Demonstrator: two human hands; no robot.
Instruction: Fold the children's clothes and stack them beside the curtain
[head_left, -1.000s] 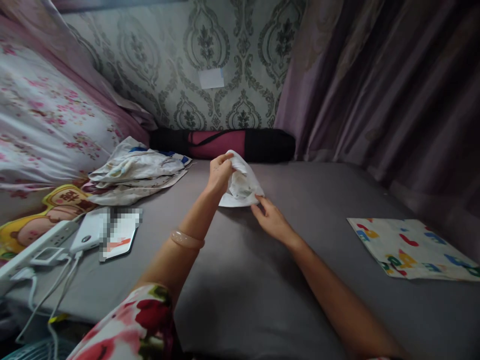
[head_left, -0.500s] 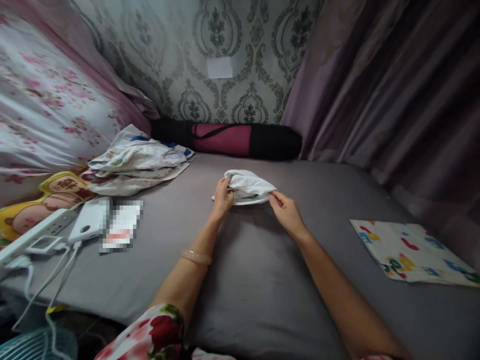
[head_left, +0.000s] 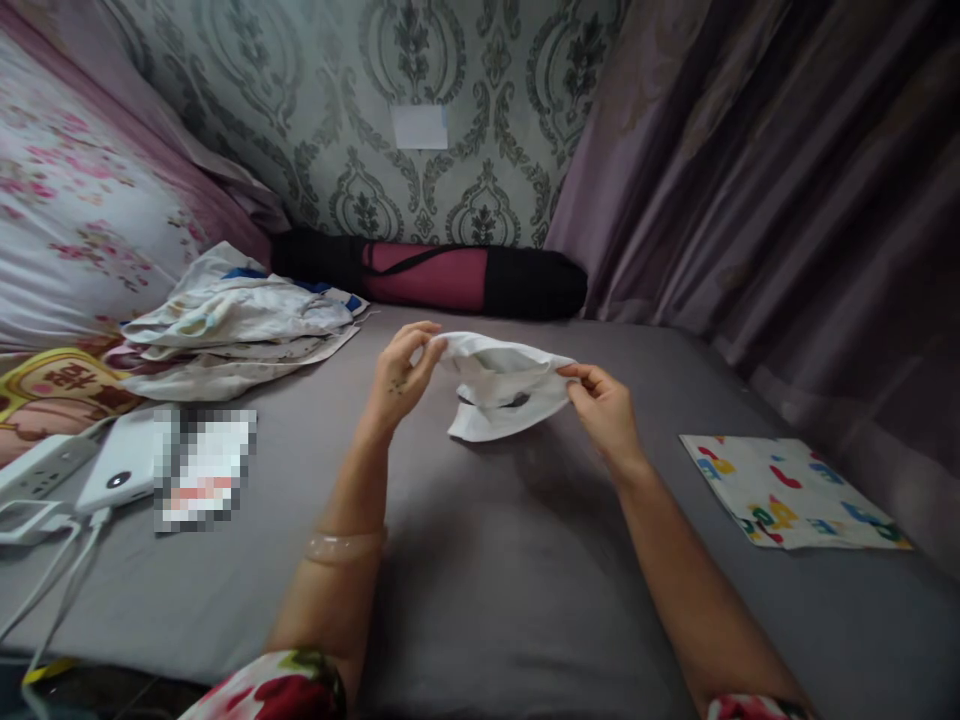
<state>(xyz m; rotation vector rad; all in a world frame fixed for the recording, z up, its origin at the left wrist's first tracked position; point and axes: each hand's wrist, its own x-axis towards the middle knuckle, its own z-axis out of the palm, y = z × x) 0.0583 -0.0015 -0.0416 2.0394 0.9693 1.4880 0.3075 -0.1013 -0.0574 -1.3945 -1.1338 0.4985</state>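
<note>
A small white cloth (head_left: 499,380) hangs stretched between my two hands above the grey bed sheet (head_left: 510,580). It looks like a light garment with an open edge, but its exact kind does not show. My left hand (head_left: 403,375) pinches its upper left corner between thumb and fingers. On the other side, my right hand (head_left: 606,410) grips the right end of the same edge. The lower part droops in a loose fold, with a dark gap in the middle.
Crumpled cloths (head_left: 240,320) are heaped at the back left. A black and maroon long bag (head_left: 431,275) lies along the wall. On the left are a power strip (head_left: 45,470), a white power bank (head_left: 124,465) and cables. A folded colourful-print cloth (head_left: 795,490) lies right.
The white cloth has been lifted and spread wider, its edge now pulled taut. My left hand has moved left and up, my right hand slightly right. The view has shifted a little.
</note>
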